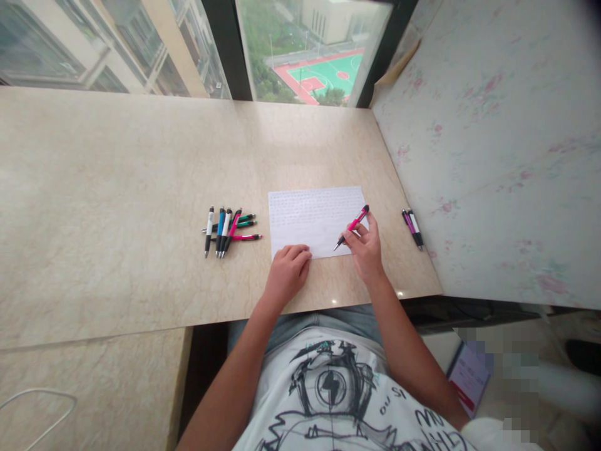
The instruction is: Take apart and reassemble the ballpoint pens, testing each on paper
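Slim click pens (232, 230) are lying crisscrossed on the glossy, veined countertop (117, 188). The left hand (288, 269) is resting on a thin paper sheet (312, 219), palm hidden, grip impossible to tell; tiny script is blurring. The right hand (367, 250) is pinching a pink click pen (357, 219) over the sheet. Two pens (416, 222) are lying by the floral wall (493, 156).

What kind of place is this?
Probably a room in someone's home, high up: there's a wide, stone-look ledge, flowery wallpaper, and a window looking down on a sports court.
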The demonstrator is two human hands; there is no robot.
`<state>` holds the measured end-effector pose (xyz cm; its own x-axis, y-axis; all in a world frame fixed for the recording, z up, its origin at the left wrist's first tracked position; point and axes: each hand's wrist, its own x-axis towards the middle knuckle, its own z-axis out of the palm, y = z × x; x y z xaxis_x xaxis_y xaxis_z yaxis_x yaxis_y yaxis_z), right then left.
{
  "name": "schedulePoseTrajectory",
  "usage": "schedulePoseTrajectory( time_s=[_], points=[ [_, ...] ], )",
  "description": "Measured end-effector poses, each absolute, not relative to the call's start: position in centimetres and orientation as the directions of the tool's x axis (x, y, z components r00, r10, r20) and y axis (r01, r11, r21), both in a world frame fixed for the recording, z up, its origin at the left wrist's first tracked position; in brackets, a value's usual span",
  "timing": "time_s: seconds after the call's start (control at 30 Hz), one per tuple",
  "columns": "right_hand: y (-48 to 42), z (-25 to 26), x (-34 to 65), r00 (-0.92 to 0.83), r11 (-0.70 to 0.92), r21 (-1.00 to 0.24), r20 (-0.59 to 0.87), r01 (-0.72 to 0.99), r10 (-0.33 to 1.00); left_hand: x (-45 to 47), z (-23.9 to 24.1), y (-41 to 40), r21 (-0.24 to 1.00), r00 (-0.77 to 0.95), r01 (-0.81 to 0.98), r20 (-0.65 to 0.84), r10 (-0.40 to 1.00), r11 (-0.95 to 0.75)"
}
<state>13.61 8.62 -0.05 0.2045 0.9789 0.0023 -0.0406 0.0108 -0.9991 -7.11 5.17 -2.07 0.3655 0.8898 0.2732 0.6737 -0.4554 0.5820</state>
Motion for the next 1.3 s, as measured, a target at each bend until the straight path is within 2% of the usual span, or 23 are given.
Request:
schedulePoseTrajectory(
  time_s=[0.17,0.33,0.47,0.77,1.3],
  points=[
    [10.1,-0.5,13.4,0.182,-0.039,-0.999,-0.037,0.004,0.983,-7.1,-1.9,5.2,0.575,0.367,0.682,0.267,0.891,-0.452],
    [12.2,-0.4,12.6,0.085,-0.004,-0.999,-0.001,0.036,0.996,-7.0,-1.9,5.3,0.583,0.363,0.678,0.264,0.894,-0.448],
    [14.0,-0.9,12.0,-0.003,0.048,-0.974,0.049,0.221,0.999,-7.0,-1.9,5.3,0.579,0.364,0.683,0.259,0.895,-0.446],
    [15.7,-2.9,10.9,0.094,0.149,-0.820,0.239,0.553,0.967,-7.1,-1.7,5.4,0.534,0.380,0.718,0.237,0.894,-0.446],
    [15.5,-3.2,10.7,0.107,0.160,-0.774,0.282,0.613,0.954,-7.1,-1.6,5.4,0.535,0.382,0.716,0.237,0.893,-0.449]
  ],
)
